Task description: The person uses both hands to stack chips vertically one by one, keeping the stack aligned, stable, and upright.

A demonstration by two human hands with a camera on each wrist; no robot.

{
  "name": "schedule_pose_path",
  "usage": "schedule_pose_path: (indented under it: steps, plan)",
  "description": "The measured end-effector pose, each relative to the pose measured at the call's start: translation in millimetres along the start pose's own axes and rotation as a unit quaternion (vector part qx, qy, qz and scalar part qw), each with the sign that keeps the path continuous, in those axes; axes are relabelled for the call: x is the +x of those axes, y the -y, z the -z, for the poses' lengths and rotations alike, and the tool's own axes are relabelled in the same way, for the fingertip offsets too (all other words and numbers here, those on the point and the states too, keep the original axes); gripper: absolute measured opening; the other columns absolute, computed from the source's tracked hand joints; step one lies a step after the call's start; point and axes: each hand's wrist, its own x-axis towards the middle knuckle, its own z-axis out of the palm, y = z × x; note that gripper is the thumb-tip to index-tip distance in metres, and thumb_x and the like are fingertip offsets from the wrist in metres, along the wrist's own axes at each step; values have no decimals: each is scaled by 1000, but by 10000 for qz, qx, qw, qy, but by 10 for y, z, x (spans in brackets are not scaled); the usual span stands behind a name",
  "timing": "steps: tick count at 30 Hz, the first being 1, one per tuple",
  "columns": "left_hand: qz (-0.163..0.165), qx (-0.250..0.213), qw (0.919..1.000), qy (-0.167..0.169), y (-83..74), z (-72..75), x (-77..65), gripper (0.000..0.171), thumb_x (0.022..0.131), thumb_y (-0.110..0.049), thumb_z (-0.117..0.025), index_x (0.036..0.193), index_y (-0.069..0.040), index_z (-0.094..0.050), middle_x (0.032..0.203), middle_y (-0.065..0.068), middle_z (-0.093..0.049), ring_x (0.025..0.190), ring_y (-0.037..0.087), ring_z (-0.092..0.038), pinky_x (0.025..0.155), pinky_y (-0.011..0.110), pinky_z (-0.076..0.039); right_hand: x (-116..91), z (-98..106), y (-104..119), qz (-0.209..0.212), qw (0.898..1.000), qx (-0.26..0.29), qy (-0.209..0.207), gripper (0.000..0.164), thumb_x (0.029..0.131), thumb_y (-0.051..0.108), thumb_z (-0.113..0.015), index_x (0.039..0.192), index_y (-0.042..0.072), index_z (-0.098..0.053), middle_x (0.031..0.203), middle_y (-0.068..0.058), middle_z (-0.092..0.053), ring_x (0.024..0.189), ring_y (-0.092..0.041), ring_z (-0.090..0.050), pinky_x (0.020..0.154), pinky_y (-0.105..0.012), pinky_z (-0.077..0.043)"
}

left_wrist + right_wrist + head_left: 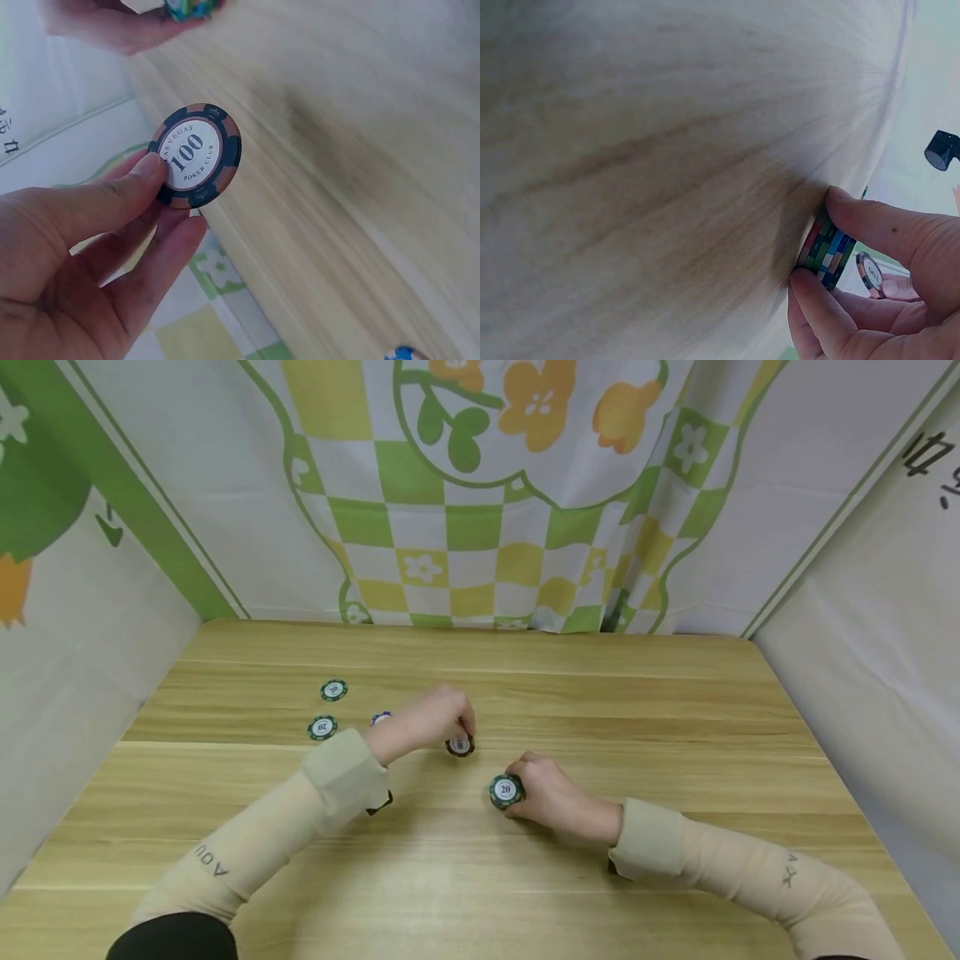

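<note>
Between thumb and fingers, my left hand (pixel 431 717) pinches one black-and-brown poker chip (pixel 196 154) marked 100, held above the table in the left wrist view. To its right in the head view, my right hand (pixel 555 799) grips a short stack of poker chips (pixel 828 251) by its sides. The top chip is green and reads 20; red, blue and green edges show below it in the right wrist view. This stack stands on or very near the tabletop; I cannot tell which.
Two green 20 chips (pixel 333 690) lie apart at the left of the wooden table (pixel 637 710). A blue-and-white chip (pixel 381 717) is partly hidden behind my left wrist. A flowered curtain (pixel 480 552) hangs at the table's far edge, with white cloth on both sides.
</note>
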Motion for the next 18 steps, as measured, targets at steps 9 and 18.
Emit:
schedule_pose_path:
  steps: [9,18]
  plan:
    - [329,-747,9964,211,-58,-49,28,8,75,-3,-71,81,-8,-74,81,2,-68,70,10,-59,60,18,-47,-2,1,-6,29,10000,24,-2,40,65,12,-81,96,-6,-62,88,-10,-58,79,-16,-55,68,-28,-49]
    - [903,-2030,9739,457,-128,-115,26,8,74,2,-70,83,1,-72,79,9,-68,63,12,-62,56,20,-51,-2,7,-12,74,10000,39,28,39,66,13,-81,96,-5,-63,87,-9,-58,78,-15,-55,67,-26,-49]
